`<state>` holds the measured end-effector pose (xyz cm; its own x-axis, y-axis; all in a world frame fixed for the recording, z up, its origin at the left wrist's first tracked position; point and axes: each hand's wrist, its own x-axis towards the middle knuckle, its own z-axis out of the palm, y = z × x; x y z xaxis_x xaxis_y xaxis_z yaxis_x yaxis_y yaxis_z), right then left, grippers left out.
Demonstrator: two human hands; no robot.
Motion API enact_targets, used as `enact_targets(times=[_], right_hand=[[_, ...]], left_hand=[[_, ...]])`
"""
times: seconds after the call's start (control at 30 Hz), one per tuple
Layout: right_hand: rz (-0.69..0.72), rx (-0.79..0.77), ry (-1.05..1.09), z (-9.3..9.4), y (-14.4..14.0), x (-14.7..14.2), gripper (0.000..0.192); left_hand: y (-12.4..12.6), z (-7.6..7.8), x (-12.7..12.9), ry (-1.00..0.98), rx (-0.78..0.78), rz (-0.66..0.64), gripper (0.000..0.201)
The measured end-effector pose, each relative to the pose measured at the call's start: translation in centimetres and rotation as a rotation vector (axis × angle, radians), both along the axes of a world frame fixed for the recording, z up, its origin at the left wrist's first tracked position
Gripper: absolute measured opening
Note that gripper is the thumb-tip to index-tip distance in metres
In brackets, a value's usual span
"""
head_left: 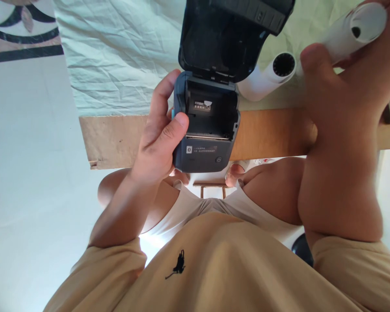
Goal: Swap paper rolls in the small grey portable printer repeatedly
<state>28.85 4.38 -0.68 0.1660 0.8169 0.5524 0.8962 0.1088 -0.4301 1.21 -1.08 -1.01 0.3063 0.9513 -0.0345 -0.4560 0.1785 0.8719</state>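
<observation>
Small printer held open, paper roll taken in the other hand

The dark label printer [205, 125] is gripped at its left side by the left hand [158, 138], fingers wrapped round the body, its lid [227, 39] flipped up and the paper bay bare; a white paper roll [354, 30] is closed in the right hand [341, 95] above the table edge [269, 130], a second roll [269, 76] lying beside; next, the held roll would need lowering squarely into the bay

Bright daylight, soft shadows; floor overexposed, edges warped, near right forearm blurred.
</observation>
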Motion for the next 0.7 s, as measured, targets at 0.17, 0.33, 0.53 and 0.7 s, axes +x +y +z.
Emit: enact_targets(times=[0.17,0.33,0.53,0.7], right_hand=[[0.003,-0.131,0.000,0.6,-0.4,-0.4,0.049],[0.064,-0.055,-0.010,0.0,-0.8,0.3,0.069],[0.152,0.005,-0.095,1.0,-1.7,-0.6,0.068],[0.123,-0.213,-0.013,1.6,-1.9,-0.9,0.064]], left_hand=[[0.1,-0.6,-0.1,-0.012,0.051,0.006,0.049],[0.1,-0.7,-0.2,-0.004,0.059,-0.015,0.050],[0.5,-2.0,-0.3,-0.040,0.194,-0.024,0.053],[0.5,-1.9,-0.4,-0.042,0.153,-0.018,0.054]])
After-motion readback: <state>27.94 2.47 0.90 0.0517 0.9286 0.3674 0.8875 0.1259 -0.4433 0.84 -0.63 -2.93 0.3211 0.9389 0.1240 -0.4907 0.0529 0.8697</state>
